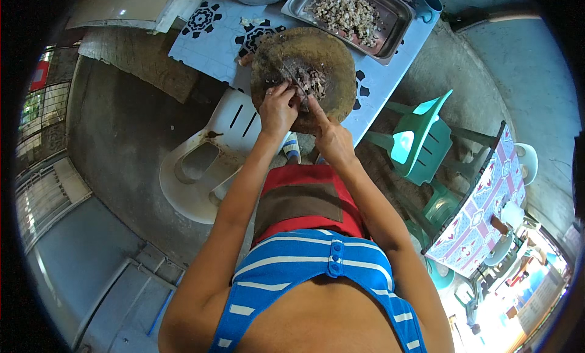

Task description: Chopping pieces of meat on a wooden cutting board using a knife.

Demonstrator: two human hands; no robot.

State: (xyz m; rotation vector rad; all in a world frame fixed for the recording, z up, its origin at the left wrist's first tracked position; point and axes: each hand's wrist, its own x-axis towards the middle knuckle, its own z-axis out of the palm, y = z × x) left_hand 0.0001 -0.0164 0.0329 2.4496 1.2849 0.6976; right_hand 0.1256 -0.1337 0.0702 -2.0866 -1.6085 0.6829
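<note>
A thick round wooden chopping block (336,51) stands on the table before me. My right hand (334,140) grips a knife (292,76), its index finger stretched along the back of the blade; the handle is hidden in my palm. Left of the blade, my left hand (278,110) has its fingertips bent down onto the block, pinching what seems to be a piece of meat, mostly hidden by the fingers. Small chopped bits of meat (315,83) lie on the block just right of the blade.
Behind the block, a metal tray (393,44) holds a heap of chopped meat (347,15), with a blue mug (428,8) beside it. A patterned cloth (205,42) covers the table. A white plastic chair (237,120) stands at left, a green one (422,140) at right.
</note>
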